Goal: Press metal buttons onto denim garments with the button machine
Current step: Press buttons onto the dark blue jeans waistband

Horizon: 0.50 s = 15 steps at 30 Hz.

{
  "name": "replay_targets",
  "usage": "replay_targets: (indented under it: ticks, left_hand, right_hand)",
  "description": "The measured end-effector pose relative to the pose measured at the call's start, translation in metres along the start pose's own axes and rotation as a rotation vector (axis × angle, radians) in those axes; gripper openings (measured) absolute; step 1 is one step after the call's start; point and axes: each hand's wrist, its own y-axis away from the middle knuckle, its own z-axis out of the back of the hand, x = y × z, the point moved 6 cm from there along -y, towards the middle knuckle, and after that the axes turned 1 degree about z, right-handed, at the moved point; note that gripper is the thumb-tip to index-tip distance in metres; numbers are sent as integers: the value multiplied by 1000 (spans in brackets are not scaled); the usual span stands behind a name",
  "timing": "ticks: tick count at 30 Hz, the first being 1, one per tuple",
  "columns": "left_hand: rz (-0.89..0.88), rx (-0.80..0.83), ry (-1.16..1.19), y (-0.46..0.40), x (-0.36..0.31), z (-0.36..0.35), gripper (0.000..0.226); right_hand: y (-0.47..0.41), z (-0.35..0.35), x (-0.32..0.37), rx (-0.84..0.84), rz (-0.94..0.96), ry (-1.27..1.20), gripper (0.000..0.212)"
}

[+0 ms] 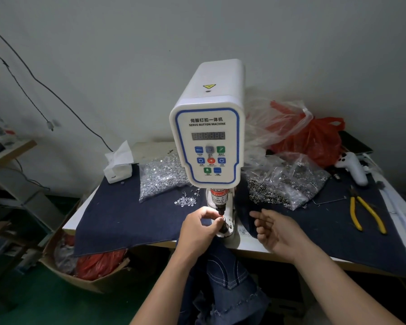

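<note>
A tissue box (118, 168) stands at the left on the table (249, 247), next to a clear bag of silver studs (161, 178). The left hand (198, 231) pinches a small metal button (221, 218) at the lower die of the white button machine (209, 137). The right hand (275, 231) hovers beside it, fingers relaxed, holding nothing. A denim garment (223, 282) hangs below the table edge. Yellow pliers (366, 213) lie at the right.

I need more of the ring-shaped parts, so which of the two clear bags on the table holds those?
The clear bag right of the machine: dark ring-shaped pieces spill from it. The left bag holds shiny flat-headed tacks instead.
</note>
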Motion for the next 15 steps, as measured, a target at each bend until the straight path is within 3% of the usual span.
replay_targets:
  ticks: [5,8,12,15]
  left_hand:
    - [66,21,111,3,-3,2,5]
    - [218,4,317,9,5,14,18]
    - [326,178,865,27,6,13,12]
    - [273,272,986,34,-5,8,15]
  right_hand:
    - [10,-4,2,-12,33,75,32]
    - [29,-14,8,38,218,359,21]
    - [71,-55,-1,365,485,1025,18]
    - [89,-79,-21,554,497,1214,20]
